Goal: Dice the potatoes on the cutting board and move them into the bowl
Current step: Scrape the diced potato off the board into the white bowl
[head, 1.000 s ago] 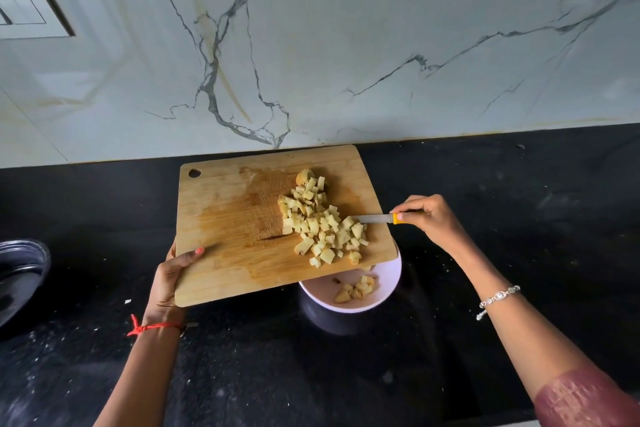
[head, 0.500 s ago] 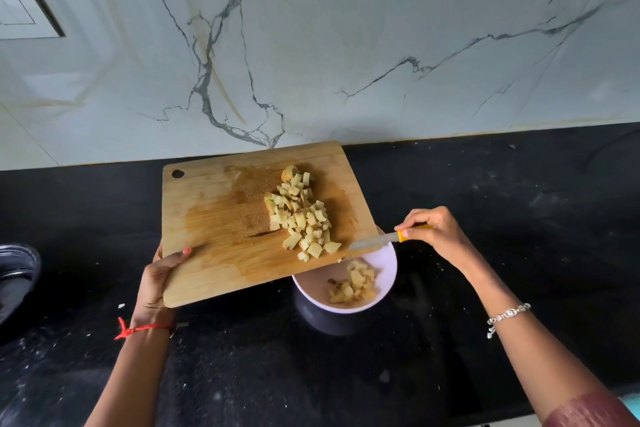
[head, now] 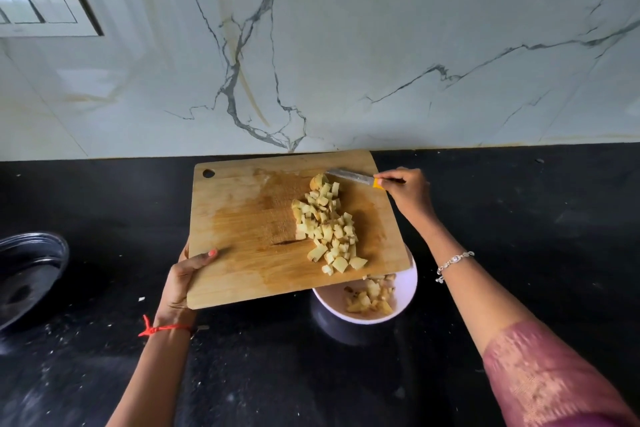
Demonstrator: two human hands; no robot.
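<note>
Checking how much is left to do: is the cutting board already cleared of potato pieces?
No: a pile of diced potato lies on the cutting board, with only some pieces in the bowl.

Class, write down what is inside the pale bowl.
Inside the bowl lie a few potato cubes. The tilted cutting board, held over it by the left hand, covers its far side, so anything there is unseen.
</note>
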